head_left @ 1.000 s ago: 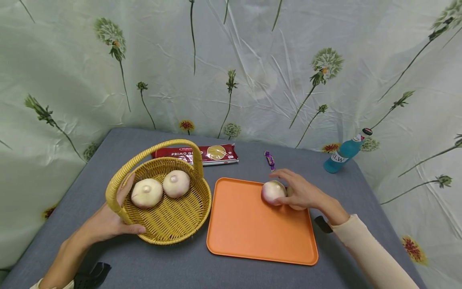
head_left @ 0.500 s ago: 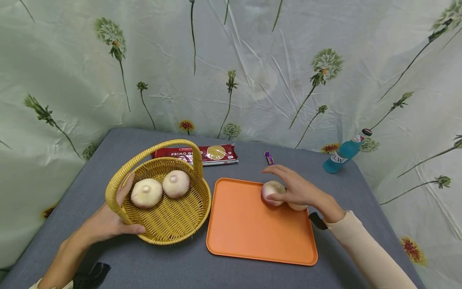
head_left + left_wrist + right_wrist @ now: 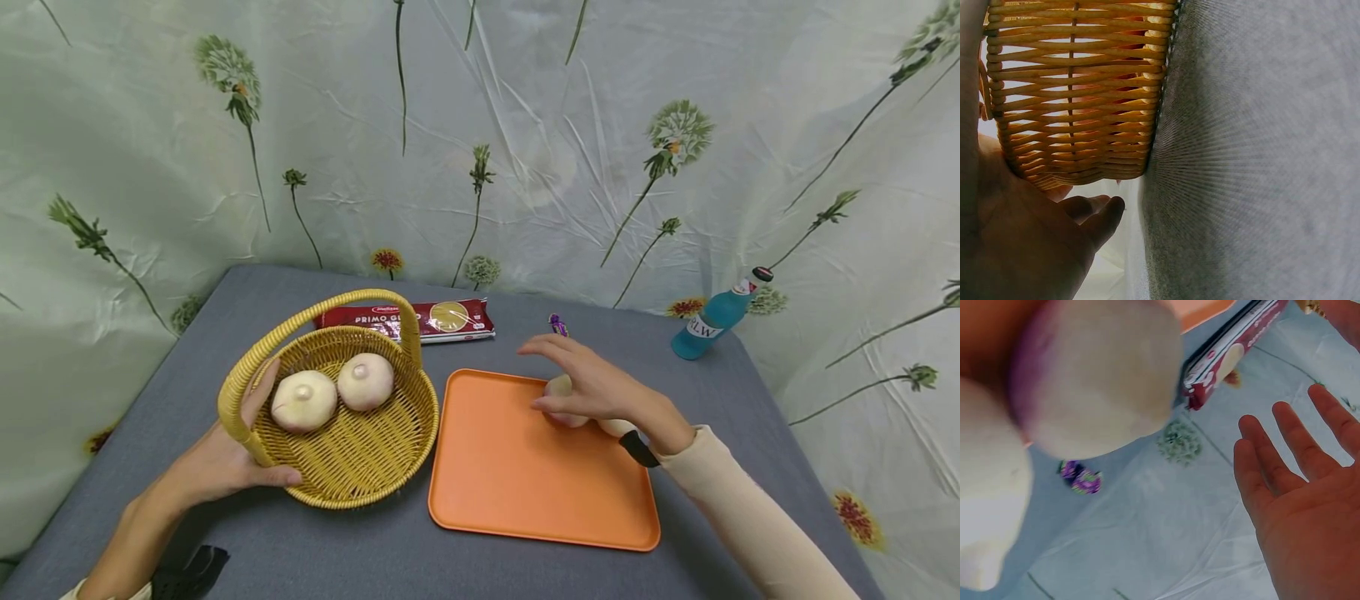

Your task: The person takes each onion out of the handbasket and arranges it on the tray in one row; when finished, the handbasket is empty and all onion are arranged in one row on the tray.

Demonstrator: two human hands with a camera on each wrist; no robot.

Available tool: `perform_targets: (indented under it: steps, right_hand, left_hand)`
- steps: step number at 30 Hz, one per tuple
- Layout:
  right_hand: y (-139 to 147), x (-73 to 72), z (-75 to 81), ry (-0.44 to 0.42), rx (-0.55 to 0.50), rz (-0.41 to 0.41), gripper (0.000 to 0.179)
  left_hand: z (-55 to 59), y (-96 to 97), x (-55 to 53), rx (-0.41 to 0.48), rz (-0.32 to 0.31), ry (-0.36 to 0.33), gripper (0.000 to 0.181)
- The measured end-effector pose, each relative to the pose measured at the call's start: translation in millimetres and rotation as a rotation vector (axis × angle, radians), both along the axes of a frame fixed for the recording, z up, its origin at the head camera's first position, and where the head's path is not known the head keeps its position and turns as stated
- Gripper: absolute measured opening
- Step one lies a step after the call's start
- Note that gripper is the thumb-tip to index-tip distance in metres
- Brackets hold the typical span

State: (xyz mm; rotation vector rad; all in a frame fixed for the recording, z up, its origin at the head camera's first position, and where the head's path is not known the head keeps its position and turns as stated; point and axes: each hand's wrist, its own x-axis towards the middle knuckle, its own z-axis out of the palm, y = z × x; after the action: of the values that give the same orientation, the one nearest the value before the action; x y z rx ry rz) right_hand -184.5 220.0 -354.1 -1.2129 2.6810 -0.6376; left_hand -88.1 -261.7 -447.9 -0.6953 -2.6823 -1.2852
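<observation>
Backdrop: Behind everything we see a pale cloth backdrop [image 3: 525, 208] printed with dandelions.
Bench: A grey-covered bench [image 3: 375, 550] carries the things. We judge the work to be about midway: two turnips [image 3: 303, 401] sit in the basket [image 3: 352, 454], two more lie on the tray [image 3: 510, 467], and none is held.
Tray: Flat and orange, right of the basket; its turnips lie near the far right corner, partly hidden in the head view.
Basket: Yellow wicker with an arched handle [image 3: 375, 295]; its two turnips sit side by side towards the far left, bare weave nearer us.
Left grip [image 3: 225, 462]: Holding the basket's left side, thumb along the near rim, fingers beneath the handle.
Right grip [image 3: 600, 387]: Above the tray's turnips, fingers loosely extended, holding nothing.
Packet [image 3: 465, 321]: Red, lying behind the basket.
Bottle [image 3: 712, 321]: Blue, well apart, far right.
Turnips: On the tray, one white-and-purple turnip [image 3: 1097, 381] and one paler turnip [image 3: 988, 487]; we cannot tell whether they touch.
Sweet [image 3: 558, 325]: Purple-wrapped, beyond the tray's far edge.
</observation>
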Motion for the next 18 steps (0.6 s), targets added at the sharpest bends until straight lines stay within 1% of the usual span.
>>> perform_targets:
  steps: [6, 11, 14, 18]
  right_hand:
    - [-15, 0.5, 3.8, -0.001, -0.012, 0.03, 0.064]
    - [-25, 1.9, 7.2, -0.006, 0.002, 0.037, 0.063]
    - [-31, 2.6, 9.0, -0.011, 0.008, 0.044, 0.063]
    - [-43, 2.3, 9.5, -0.011, -0.013, 0.085, 0.063]
  left_hand:
    - [2.1, 0.7, 0.3, -0.01, -0.015, 0.03, 0.15]
    - [1.5, 1.1, -0.6, -0.02, -0.012, 0.031, 0.15]
    - [1.6, 1.3, -0.9, -0.014, -0.02, 0.038, 0.15]
    - [1.6, 0.2, -0.4, -0.009, -0.012, 0.038, 0.15]
